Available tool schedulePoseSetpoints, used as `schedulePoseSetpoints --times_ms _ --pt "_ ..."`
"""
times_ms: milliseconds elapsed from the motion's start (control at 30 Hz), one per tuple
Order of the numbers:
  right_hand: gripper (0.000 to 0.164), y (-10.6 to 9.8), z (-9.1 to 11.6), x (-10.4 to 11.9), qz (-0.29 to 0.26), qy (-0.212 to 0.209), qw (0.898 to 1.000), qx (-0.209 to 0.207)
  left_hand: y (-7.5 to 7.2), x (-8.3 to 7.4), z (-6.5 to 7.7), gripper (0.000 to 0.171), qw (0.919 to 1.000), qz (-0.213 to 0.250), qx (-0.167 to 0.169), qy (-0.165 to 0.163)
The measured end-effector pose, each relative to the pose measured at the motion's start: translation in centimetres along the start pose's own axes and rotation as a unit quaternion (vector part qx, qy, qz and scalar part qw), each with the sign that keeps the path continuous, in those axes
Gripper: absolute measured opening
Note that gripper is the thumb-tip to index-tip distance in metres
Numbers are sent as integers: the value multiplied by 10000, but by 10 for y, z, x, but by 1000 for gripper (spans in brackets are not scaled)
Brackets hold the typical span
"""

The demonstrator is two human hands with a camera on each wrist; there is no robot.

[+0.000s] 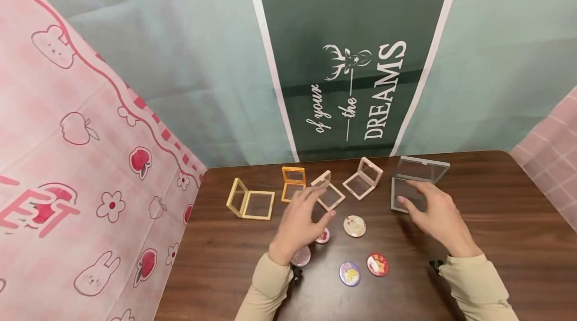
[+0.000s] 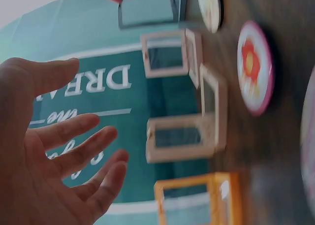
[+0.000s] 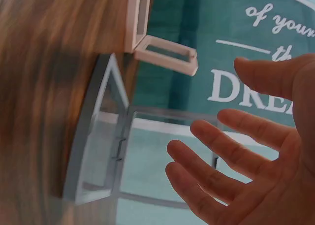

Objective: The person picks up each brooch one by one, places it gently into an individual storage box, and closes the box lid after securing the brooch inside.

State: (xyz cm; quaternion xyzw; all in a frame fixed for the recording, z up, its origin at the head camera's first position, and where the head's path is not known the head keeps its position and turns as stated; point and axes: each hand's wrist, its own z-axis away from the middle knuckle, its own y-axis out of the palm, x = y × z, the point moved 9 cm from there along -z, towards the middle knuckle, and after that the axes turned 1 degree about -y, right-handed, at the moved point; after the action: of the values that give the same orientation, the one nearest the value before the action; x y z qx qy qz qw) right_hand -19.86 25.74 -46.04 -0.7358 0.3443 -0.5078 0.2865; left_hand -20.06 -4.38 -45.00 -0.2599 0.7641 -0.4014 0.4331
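Grey hinged case, largest of five, is standing at the right end of a row along the rear of the worktop; its slim frame is bordering clear panes, and its lid is leaning back from a flat-lying base. The right grip is hovering at this case, thumb and fingers parted, gently bent and holding nothing; whether a fingertip is touching the case, one cannot tell.

Leftward, four smaller cases of similar build are standing with lids raised: two pale pink, the right one and the left one; one orange case; and one yellow case at the far left. The left grip is hanging just in front of the row, digits spread with nothing between them, partly covering the left pink case in the head view.

Five round, glossy badges are lying nearer the person: one cream badge, one red badge, one purple-rimmed badge, one pale lilac badge and one red-flowered badge, the last two beside the left grip.

Two beige sleeves are reaching in from below. Behind, one green lettered cloth is hanging; one pink patterned cloth is flanking the left.
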Motion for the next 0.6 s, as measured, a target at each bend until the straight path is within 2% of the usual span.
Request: schedulePoseSetpoints --times_ms 100,367,500,600 --pt "51 -5 0 -13 -37 128 9999 24 14 -7 3 53 9993 254 271 38" --pt "40 -10 -2 -59 172 624 9963 559 44 -22 12 43 9951 436 870 200" --pt "39 -13 -2 -83 245 938 9918 828 52 -28 16 40 9931 549 963 375" --pt "39 -15 -5 -97 274 1069 9903 849 56 -32 14 39 9926 431 1014 506"
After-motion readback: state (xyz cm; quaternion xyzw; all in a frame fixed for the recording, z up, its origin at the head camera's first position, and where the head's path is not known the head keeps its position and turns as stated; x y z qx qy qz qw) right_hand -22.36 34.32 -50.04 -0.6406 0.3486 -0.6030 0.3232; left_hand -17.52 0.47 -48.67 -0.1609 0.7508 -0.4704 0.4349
